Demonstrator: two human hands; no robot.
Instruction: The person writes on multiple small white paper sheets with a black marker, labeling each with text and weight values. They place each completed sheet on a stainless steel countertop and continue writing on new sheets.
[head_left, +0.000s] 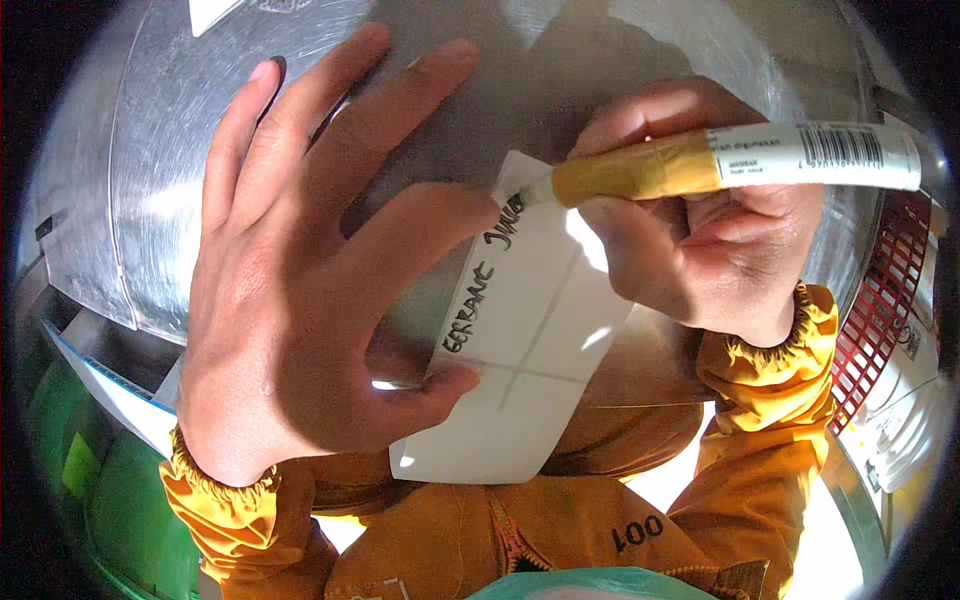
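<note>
A white sheet (525, 315) lies tilted on a scratched metal tabletop, its lower end reaching past the table's edge. It carries black handwriting along its left side, and two grey lines cross on it. My left hand (292, 247) is spread flat, with the index fingertip and thumb resting on the sheet's left border and the other fingers on or over the metal. Gripped in my right hand (712, 247) is a marker pen (735, 161) with a yellow and white barrel bearing print and a barcode. Its tip meets the sheet at the upper end of the handwriting.
The metal tabletop (180, 150) extends around both hands. A red plastic grid basket (885, 315) stands at the right, beside white items (900, 420). At the lower left are a white, blue-edged panel (112, 397) and a green surface (135, 502). A white corner (210, 13) shows at the top.
</note>
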